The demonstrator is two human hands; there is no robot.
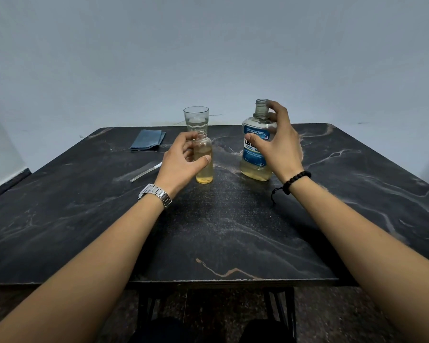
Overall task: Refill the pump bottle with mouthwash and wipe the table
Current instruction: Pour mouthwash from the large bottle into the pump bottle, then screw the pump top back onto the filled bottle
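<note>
Head view: I look down at a dark marbled table (233, 231) set against a pale wall; both my forearms reach forward over it.
Pump bottle: the small clear pump bottle (203, 159) stands upright near the table's middle, neck uncapped, holding yellowish liquid up to about two thirds of its height.
Left hand: my left hand (181, 162) sits at the left side of the pump bottle, thumb across its front and fingers curved behind its shoulder. The grasp looks loose; I cannot tell how firmly the fingers press.
Left wrist: a metal-link watch (155, 194).
Mouthwash bottle: the larger mouthwash bottle (256, 144) stands upright to the right of the pump bottle, apart from it, cap off, with yellowish liquid in its lower part.
Label: blue, reading "COOL MI…" with the rest covered by my hand; the brand word above starts "LIS…". The smaller print is too fine to read.
Right hand: my right hand (278, 142) spreads wide over the mouthwash bottle's right side, thumb on the label, fingertips at the neck.
Right wrist: a dark beaded bracelet (295, 181).
Glass: a clear tumbler (196, 118) stands just behind the pump bottle, with a little clear liquid in it.
Cloth: a folded blue cloth (148, 139) lies at the far left of the table.
Pump tube: a thin clear tube (145, 172) lies flat, left of my left hand.
</note>
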